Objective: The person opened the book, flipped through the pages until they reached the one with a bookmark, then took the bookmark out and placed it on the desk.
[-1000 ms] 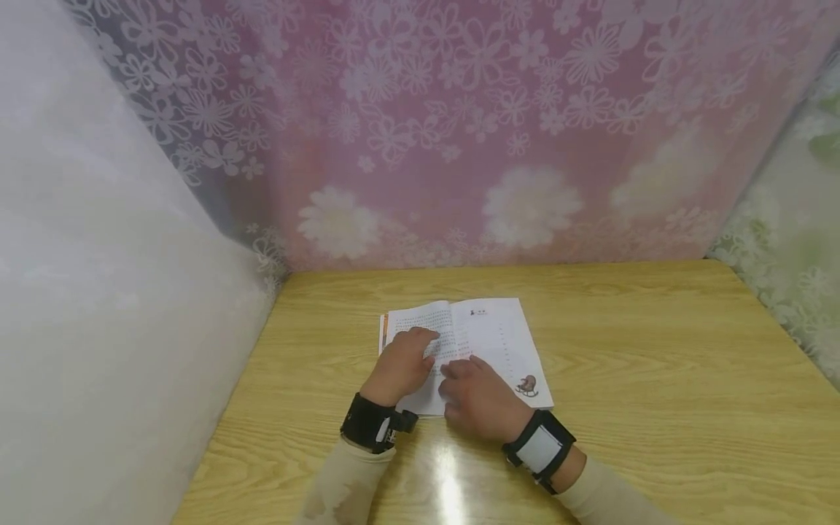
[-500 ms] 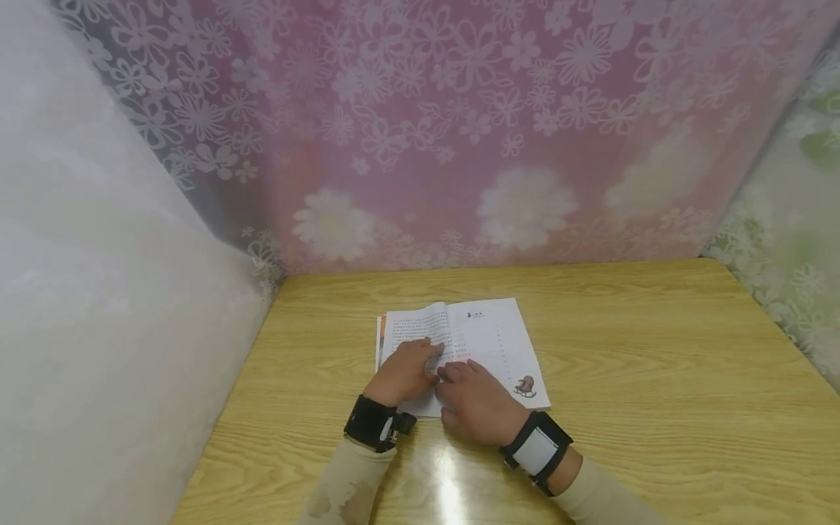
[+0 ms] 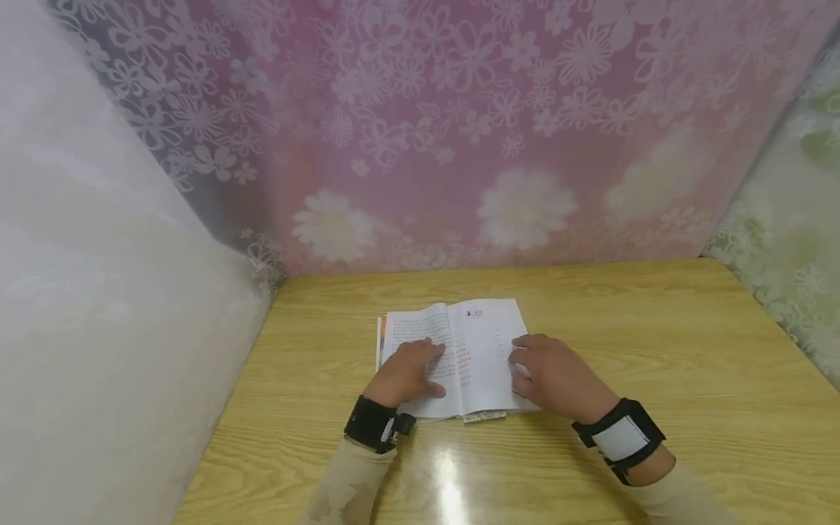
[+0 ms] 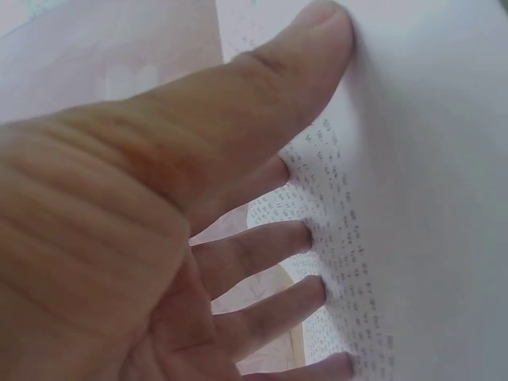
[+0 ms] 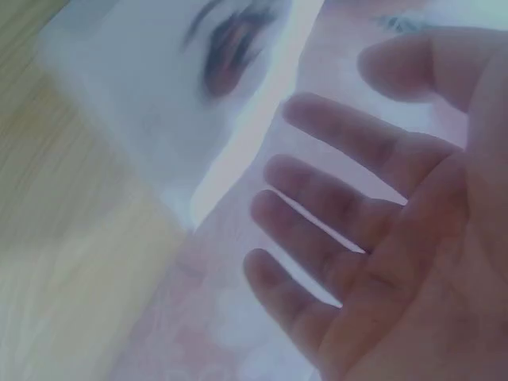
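Observation:
An open book (image 3: 488, 379) lies on the table, with printed text on its left page and a short column of print on the right one. My left hand (image 3: 403, 373) rests on the left page, and its spread fingertips touch the paper in the left wrist view, the thumb (image 4: 262, 87) near the inner part. Over the book's right edge is my right hand (image 3: 558, 375). Its fingers (image 5: 325, 119) are spread and slightly bent in the right wrist view, with nothing between them and the thumb. The picture in the right page's lower corner is hidden from the head view.
A speckled grey strip (image 3: 484, 418) shows beneath the book's near edge. The wooden table (image 3: 656, 350) stretches out on both sides. A pink flowered backdrop (image 3: 420, 146) stands behind it, and a white panel (image 3: 131, 292) rises at the left.
My right hand has moved from the book's middle to its right edge. The right page bulges slightly, and the speckled strip now shows below it. The left hand has slid slightly towards me.

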Tool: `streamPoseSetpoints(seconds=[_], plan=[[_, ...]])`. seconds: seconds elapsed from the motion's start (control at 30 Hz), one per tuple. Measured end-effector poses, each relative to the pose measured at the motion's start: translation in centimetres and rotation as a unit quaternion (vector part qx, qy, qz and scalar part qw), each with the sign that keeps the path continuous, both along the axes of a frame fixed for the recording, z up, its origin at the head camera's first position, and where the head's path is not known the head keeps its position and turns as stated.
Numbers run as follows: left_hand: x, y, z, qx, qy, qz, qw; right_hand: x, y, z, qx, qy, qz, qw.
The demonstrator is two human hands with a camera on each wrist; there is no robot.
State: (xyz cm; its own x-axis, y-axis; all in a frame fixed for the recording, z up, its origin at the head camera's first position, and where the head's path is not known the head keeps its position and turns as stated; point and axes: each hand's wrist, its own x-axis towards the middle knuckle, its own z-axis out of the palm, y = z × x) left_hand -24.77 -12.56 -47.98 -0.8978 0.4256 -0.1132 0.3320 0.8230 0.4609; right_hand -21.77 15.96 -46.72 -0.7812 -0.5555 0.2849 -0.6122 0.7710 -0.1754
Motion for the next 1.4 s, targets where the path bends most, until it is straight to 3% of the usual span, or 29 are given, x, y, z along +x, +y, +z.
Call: streamPoseSetpoints(seconds=[0.1,0.2,0.57,0.77,1.0,1.13,1.23,1.4], plan=[[0.0,0.1,0.1,-0.01,0.01,-0.003,0.9999,0.2,1.6,0.1,-0.004,0.001,-0.01,0.9999],[-0.1,0.3,-0.1,-0.021,0.019,-0.002,0.9996,0.5,2.2,-0.3,0.0,0.014,0.004,0.9999],[-0.6,0.2,-0.7,-0.015,0.033,-0.01,0.9993,0.5,2.2,-2.3,-0.052,0.03,0.033,0.9977],[-0.7,0.1,-0.2,-0.016,0.023,-0.015,0.9995,0.7,1.0,-2.2,-0.06,0.016,0.038,0.9973],[-0.8,0.4,0.4,0.016,0.003,0.024,0.9996,0.7,-1.6,-1.8,-0.042,-0.013,0.046,0.998],[-0.7,0.5,0.4,0.01,0.003,0.024,0.9997,0.7,-2.5,-1.6,-0.044,-0.03,0.053,0.9971],[-0.7,0.5,0.4,0.005,0.007,0.022,0.9997,0.6,-2.6,-1.5,-0.05,-0.042,0.029,0.9975],[-0.8,0.3,0.1,0.016,0.008,0.028,0.9995,0.3,-2.2,-1.5,-0.074,-0.071,-0.052,0.9934]])
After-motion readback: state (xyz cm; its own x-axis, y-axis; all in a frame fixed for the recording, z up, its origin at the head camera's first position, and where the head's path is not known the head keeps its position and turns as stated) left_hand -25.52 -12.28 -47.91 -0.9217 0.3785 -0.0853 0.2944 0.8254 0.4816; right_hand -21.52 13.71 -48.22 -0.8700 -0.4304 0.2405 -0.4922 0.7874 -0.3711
